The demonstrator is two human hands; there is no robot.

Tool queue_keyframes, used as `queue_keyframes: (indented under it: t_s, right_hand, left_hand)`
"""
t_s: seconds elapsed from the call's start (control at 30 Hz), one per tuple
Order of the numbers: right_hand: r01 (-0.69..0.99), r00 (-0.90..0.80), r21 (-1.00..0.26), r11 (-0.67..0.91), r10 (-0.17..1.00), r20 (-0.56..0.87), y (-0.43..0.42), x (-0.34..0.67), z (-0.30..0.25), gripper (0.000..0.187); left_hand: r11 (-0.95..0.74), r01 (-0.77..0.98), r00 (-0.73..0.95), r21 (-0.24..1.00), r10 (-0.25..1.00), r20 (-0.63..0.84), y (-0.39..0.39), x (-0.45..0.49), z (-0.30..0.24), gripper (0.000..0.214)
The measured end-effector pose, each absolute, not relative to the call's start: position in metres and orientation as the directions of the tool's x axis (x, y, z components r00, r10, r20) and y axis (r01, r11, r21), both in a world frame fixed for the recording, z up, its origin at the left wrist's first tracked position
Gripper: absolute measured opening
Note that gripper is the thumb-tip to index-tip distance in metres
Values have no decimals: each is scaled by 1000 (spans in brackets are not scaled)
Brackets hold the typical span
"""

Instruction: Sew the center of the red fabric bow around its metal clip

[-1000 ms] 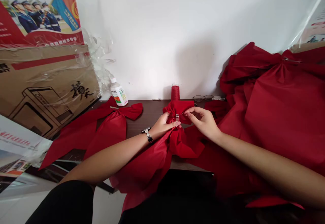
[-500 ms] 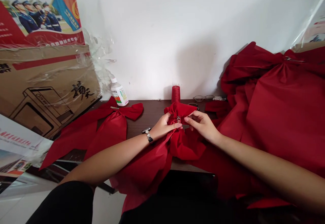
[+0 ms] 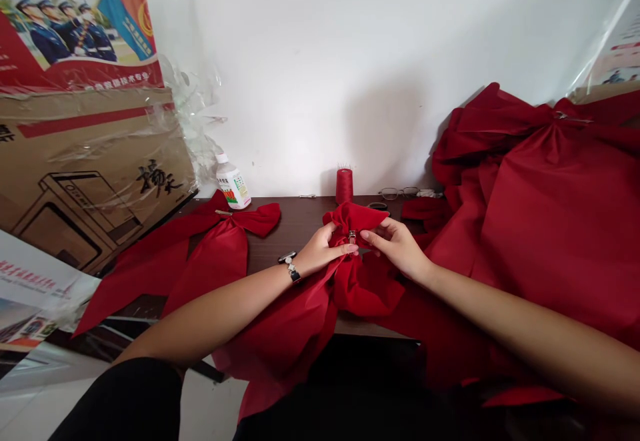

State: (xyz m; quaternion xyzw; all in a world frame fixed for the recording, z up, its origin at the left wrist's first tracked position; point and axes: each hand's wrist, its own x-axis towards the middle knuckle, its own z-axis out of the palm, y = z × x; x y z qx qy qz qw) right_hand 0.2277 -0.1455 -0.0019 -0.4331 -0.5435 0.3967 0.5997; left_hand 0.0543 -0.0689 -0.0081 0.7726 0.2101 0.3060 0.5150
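At a dark wooden surface (image 3: pixel 295 228) against a white wall (image 3: pixel 310 74), the head view looked down on a red cloth bow (image 3: pixel 367 288) at the near edge, its long tails hanging over toward the person. A small metal clip (image 3: pixel 352 236) showed at the bow's gathered middle.

The left hand (image 3: pixel 325 251), with a black wristwatch (image 3: pixel 293 272) on its wrist, lay across the gathers, and its fingers pressed the cloth just beside the clip. The right hand (image 3: pixel 395 249) came in from the other side, its fingertips (image 3: pixel 367 236) pinching the cloth at the clip. The two hands were close together but not visibly touching, clamped on the bow from either side. They seemed placed this way to keep the soft gathers from slipping out of the clip.

To the left, a second red bow (image 3: pixel 215 254) lay flat with its tails spread, apparently set aside from the working spot. To the right, a large heap of red cloth (image 3: pixel 550 228) was banked against the wall. A spool of red thread (image 3: pixel 344 186) stuck with pins and a pair of glasses (image 3: pixel 397 192) sat along the back, probably kept within reach but out of the way. A plastic bottle (image 3: pixel 232 184) stood beside a plastic-wrapped cardboard box (image 3: pixel 90 174).
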Motion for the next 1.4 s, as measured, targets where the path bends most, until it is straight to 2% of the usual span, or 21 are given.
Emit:
queue_keyframes:
  t_s: [0.23, 0.3, 0.33, 0.4, 0.47, 0.5, 0.57, 0.63, 0.7, 0.83, 0.9, 0.97, 1.07, 1.13, 1.2, 1.27, 1.4]
  right_hand:
    - [67, 56, -908, 414, 907, 418, -144, 227, -4, 33]
    - [161, 33, -877, 452, 886, 463, -144, 231, -1, 30]
    - [259, 31, -845, 468, 871, 491, -144, 234, 1, 27]
    - [528, 15, -696, 486, 814, 581, -147, 242, 6, 22]
    - [746, -57, -438, 502, 704, 708, -150, 250, 12, 24]
    - [797, -121, -306, 521, 634, 764, -152, 253, 15, 24]
    - [804, -283, -77, 589, 495, 822, -154, 254, 19, 16]
    - [758, -437, 89, 646, 402, 805, -155, 251, 20, 9]
    - [715, -542, 194, 672, 357, 761, -154, 245, 20, 14]
    - [687, -623, 326, 649, 295, 724, -150, 240, 16, 11]
    - [674, -636, 343, 654, 278, 720, -149, 240, 15, 11]
    - [673, -603, 259, 692, 311, 735, -149, 240, 15, 12]
    - [652, -462, -56, 756, 455, 761, -150, 239, 18, 11]
    - [608, -352, -276, 744, 565, 746, -149, 239, 19, 10]
    - [581, -274, -397, 710, 631, 726, -148, 240, 18, 10]
    - [591, -271, -371, 716, 610, 744, -147, 241, 16, 9]
    - [572, -464, -61, 818, 384, 798, -148, 240, 13, 11]
  left_hand:
    - [-426, 14, 727, 904, 625, 284, -67, 54, -10, 51]
    - [-415, 10, 726, 910, 628, 279, -67, 54, -10, 51]
    - [-406, 6, 724, 914, 632, 276, -68, 54, -9, 52]
    - [-382, 2, 726, 924, 636, 261, -68, 54, -9, 52]
    - [-376, 11, 730, 926, 636, 250, -69, 54, -8, 53]
    - [-387, 18, 729, 922, 636, 253, -69, 54, -8, 53]
    - [-434, 37, 713, 900, 643, 280, -69, 55, -7, 52]
    - [-492, 62, 698, 869, 643, 314, -70, 56, -6, 50]
    - [-538, 93, 698, 838, 635, 331, -70, 56, -6, 48]
    - [-579, 109, 719, 808, 607, 338, -71, 58, -7, 51]
    - [-590, 105, 726, 801, 595, 343, -72, 58, -8, 53]
    - [-599, 129, 731, 790, 596, 333, -72, 59, -8, 52]
    - [-603, 168, 735, 780, 604, 309, -74, 59, -6, 52]
    - [-601, 148, 736, 786, 598, 319, -74, 59, -5, 52]
    - [-585, 123, 738, 801, 594, 320, -74, 59, -6, 54]
    - [-553, 141, 742, 821, 608, 282, -73, 60, -7, 54]
    - [-465, 148, 759, 873, 619, 201, -71, 61, -9, 52]
